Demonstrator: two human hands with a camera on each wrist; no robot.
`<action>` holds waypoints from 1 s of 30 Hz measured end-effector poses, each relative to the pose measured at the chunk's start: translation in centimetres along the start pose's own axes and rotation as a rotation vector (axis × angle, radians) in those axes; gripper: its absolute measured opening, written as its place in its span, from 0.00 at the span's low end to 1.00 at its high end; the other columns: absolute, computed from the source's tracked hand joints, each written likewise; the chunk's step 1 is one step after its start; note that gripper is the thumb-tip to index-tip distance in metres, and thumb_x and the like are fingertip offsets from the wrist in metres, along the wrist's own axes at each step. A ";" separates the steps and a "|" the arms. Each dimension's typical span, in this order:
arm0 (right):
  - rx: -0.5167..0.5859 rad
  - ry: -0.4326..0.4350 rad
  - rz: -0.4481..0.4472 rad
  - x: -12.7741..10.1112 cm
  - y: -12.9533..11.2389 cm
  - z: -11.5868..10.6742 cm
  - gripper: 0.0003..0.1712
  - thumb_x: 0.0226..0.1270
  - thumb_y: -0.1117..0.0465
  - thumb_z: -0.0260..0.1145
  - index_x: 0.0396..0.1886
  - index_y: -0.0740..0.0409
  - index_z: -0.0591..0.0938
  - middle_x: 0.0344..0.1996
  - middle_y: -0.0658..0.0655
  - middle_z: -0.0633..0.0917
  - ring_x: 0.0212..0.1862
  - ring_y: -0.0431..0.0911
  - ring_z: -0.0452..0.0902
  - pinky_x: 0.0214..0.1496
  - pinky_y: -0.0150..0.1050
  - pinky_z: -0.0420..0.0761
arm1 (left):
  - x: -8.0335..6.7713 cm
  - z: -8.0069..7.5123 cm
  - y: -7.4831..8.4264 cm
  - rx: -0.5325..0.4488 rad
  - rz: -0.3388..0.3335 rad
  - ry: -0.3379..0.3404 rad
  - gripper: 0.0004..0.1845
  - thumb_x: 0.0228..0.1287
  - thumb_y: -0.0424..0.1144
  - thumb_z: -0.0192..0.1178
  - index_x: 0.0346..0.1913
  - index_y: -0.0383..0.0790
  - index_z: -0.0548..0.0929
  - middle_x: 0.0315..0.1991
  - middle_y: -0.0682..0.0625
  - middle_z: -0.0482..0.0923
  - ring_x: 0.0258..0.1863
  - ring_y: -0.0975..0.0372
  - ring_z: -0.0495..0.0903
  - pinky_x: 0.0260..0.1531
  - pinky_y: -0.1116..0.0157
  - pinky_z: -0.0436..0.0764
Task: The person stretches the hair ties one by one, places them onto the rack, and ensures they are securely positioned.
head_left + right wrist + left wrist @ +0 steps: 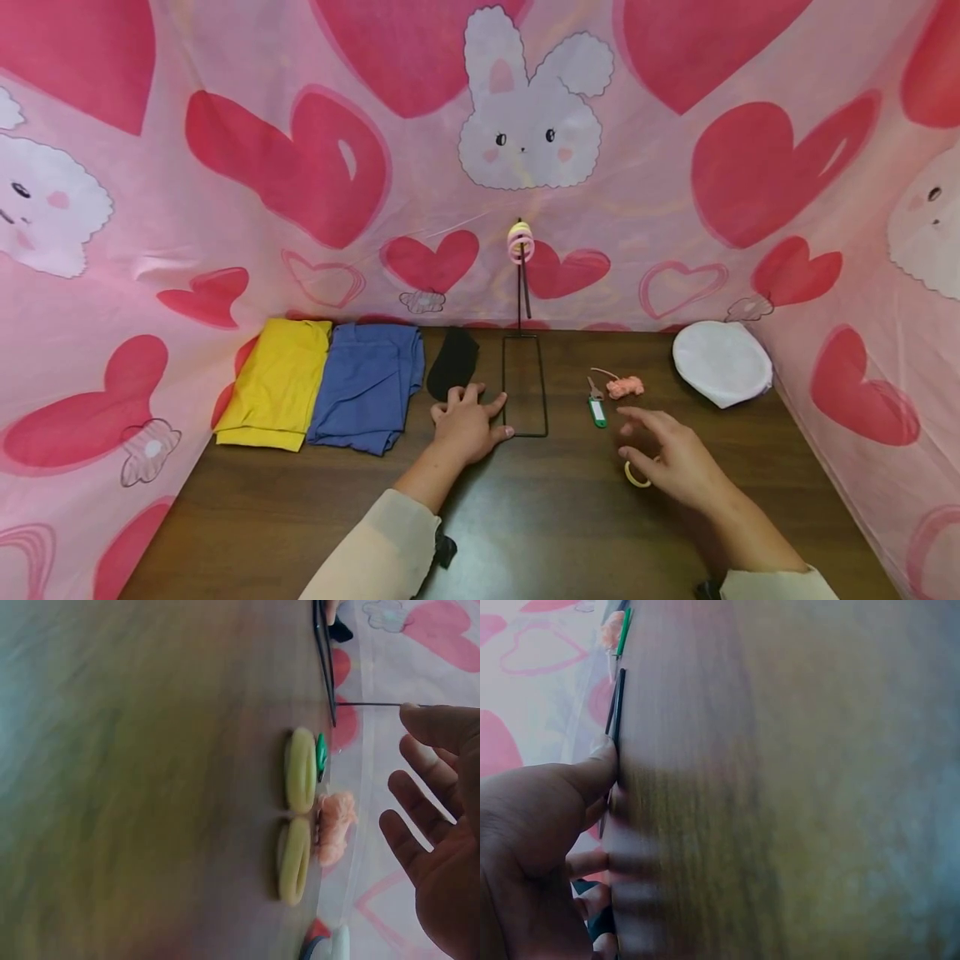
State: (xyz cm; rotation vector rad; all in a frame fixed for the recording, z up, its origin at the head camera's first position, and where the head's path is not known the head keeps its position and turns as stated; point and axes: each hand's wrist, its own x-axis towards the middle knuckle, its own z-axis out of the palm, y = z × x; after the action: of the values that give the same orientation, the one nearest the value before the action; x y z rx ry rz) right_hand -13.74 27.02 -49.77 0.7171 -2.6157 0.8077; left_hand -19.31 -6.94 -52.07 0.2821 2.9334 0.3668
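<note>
A black wire stand has a rectangular base on the table and an upright rod. Pink and yellow rings hang near its top. My left hand rests at the base's left side, thumb and forefinger touching the wire, the other fingers spread beside a folded black cloth item. Above the table on the right, my right hand holds nothing, its fingers apart and loosely bent. Just below it lies a pale yellow ring. Two such rings, an upper ring and a lower ring, show in the right wrist view.
A key with a green tag lies beside a peach-coloured yarn-like bundle. At the back right is a white round fabric pouch. Folded yellow cloth and blue cloth lie left. Pink printed sheeting encloses the table.
</note>
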 end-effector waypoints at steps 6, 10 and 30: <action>-0.024 -0.090 0.002 -1.1 0.8 -0.4 0.38 0.50 0.65 0.84 0.63 0.61 0.81 0.42 0.43 0.86 0.50 0.45 0.80 0.46 0.45 0.81 | 0.1 0.1 0.0 0.004 -0.002 0.005 0.36 0.68 0.70 0.57 0.78 0.71 0.67 0.80 0.50 0.57 0.75 0.44 0.54 0.59 0.36 0.61; -0.042 -0.151 0.005 -1.7 1.4 -0.6 0.43 0.44 0.62 0.88 0.64 0.61 0.81 0.43 0.42 0.87 0.52 0.47 0.79 0.53 0.46 0.78 | 0.1 0.1 0.0 0.005 -0.004 0.002 0.36 0.68 0.70 0.57 0.78 0.71 0.66 0.80 0.50 0.57 0.75 0.44 0.54 0.58 0.37 0.61; -0.057 -0.292 0.096 -2.0 2.0 -1.0 0.44 0.48 0.63 0.86 0.68 0.58 0.79 0.40 0.35 0.85 0.51 0.46 0.79 0.54 0.52 0.77 | 0.1 0.1 0.0 0.007 -0.004 0.002 0.36 0.69 0.70 0.56 0.78 0.72 0.66 0.80 0.50 0.56 0.75 0.44 0.53 0.59 0.37 0.61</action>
State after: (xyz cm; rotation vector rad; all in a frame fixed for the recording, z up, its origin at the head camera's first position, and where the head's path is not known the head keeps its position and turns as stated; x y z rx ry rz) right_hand -13.00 29.78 -50.69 0.7483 -2.9403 0.6965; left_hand -19.34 -6.87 -52.18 0.2768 2.9369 0.3564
